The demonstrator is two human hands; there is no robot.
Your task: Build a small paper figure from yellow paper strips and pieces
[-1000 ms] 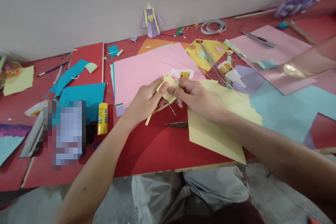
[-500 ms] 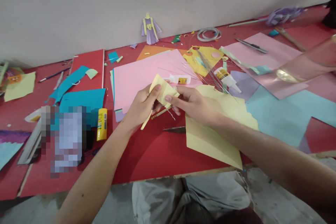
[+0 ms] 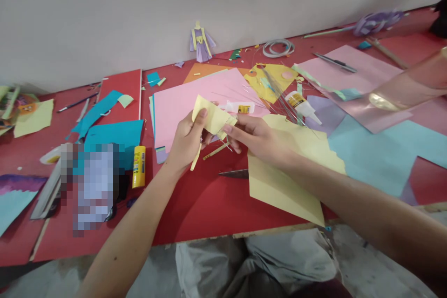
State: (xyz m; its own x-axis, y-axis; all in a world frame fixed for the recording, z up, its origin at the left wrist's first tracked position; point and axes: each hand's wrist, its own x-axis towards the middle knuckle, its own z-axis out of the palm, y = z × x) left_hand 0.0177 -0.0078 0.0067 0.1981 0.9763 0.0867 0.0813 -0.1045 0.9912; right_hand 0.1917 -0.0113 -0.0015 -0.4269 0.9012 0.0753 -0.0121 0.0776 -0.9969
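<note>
A small piece of yellow paper [image 3: 211, 115] is held up between my two hands. The thumb of my left hand [image 3: 190, 137] presses on its left part, and a narrow yellow strip [image 3: 196, 158] hangs below that palm. My right hand [image 3: 253, 135] pinches the paper's right end between thumb and fingers. Thin wire seems to stick out under the paper; what it belongs to is partly hidden. Another thin yellow strip [image 3: 215, 151] shows beneath the hands. A dark pointed blade [image 3: 233, 173] lies below, partly under a large yellow sheet [image 3: 286, 186].
Pink sheets [image 3: 188, 98] lie behind my hands with a white glue bottle [image 3: 240, 107]. A second glue bottle [image 3: 303, 106] sits to the right. A glue stick [image 3: 138, 167] is at left. A purple paper doll [image 3: 201, 44] leans against the wall. A cutter knife [image 3: 335, 62] lies farther right.
The yellow paper has turned and tilted between my fingers, showing a longer face. My left hand has shifted slightly. The whole view has moved a little.
</note>
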